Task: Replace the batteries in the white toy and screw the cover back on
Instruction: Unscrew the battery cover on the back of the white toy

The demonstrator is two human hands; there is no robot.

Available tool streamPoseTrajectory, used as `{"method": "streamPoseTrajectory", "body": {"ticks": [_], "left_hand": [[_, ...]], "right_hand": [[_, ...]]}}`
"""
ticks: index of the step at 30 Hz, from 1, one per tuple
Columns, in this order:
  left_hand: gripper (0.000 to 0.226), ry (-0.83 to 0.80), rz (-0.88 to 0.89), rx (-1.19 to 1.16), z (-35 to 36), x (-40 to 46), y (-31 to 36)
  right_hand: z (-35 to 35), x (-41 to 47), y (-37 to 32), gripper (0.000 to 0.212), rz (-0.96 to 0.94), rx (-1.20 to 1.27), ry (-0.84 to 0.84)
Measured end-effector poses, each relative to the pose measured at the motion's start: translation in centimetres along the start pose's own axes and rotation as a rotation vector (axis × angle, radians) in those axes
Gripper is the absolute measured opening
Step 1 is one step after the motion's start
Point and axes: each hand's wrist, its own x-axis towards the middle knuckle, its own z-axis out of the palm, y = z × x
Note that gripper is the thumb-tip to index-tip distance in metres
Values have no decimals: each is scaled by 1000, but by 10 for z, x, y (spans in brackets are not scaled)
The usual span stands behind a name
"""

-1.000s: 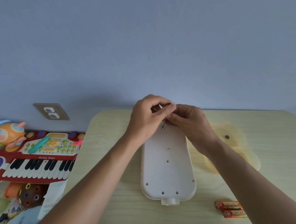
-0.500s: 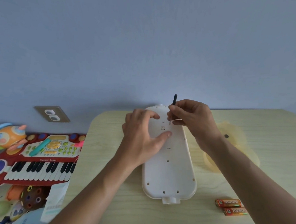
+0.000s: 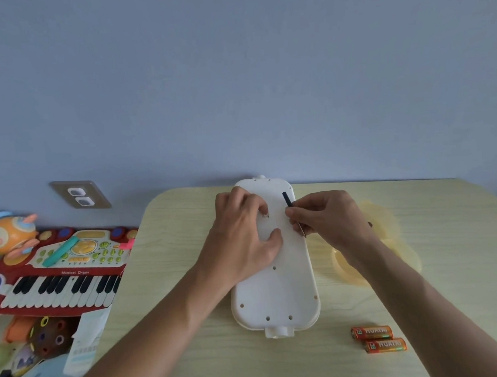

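The white toy (image 3: 278, 289) lies back side up on the pale wooden table (image 3: 194, 354), long and rounded, with small screw holes. My left hand (image 3: 244, 235) rests flat on its upper half, fingers spread, thumb and fingertips pressing around the cover area. My right hand (image 3: 328, 218) holds a thin black-handled screwdriver (image 3: 287, 199) at the toy's right edge; its metal tip pokes out below my fingers. Two orange batteries (image 3: 378, 339) lie side by side near the table's front right.
A translucent yellow plastic piece (image 3: 393, 251) lies right of the toy, partly under my right arm. Left of the table are a red toy keyboard (image 3: 56, 275), an orange round toy (image 3: 6, 234) and other toys. A wall socket (image 3: 80, 195) is behind.
My left hand came off the screwdriver and settled flat on the toy's back. My right hand drew the screwdriver off the screw spot, tilted it and lowered it toward the toy's right edge.
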Motion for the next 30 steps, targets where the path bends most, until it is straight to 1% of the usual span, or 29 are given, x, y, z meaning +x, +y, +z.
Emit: {"method": "streamPoseTrajectory", "body": {"ticks": [5,10,13,15,16,19,21,24,26,28,30], "left_hand": [[32,-10,-16,38,3,5,6],[26,-45,-21,193,4,14,14],[24,-85,-37,181,6,18,13],[27,-122,-30,103,6,19,7],[29,-161,-36,28,4,19,3],[33,-266,-86,-304,-8,16,-10],[36,-284,-90,-429,-14,13,-18],[42,-298,-96,-475,-19,11,-21],[43,-278,-120,-478,-21,10,-18],[37,-219,-141,-482,-22,10,-14],[30,-165,-169,-542,-27,8,-10]], "right_hand": [[-1,1,0,4,2,-12,-19],[2,2,1,6,-18,-57,-8],[2,2,1,6,-23,-68,-6],[1,2,1,5,-17,-53,-5],[1,2,1,5,-16,-48,-5],[1,0,1,6,-22,-58,2],[2,0,1,8,-27,-70,8],[4,-2,0,8,-33,-93,28],[4,-3,-2,8,-31,-109,34],[5,-5,-4,9,-28,-135,41],[7,-6,-5,9,-24,-163,53]]}}
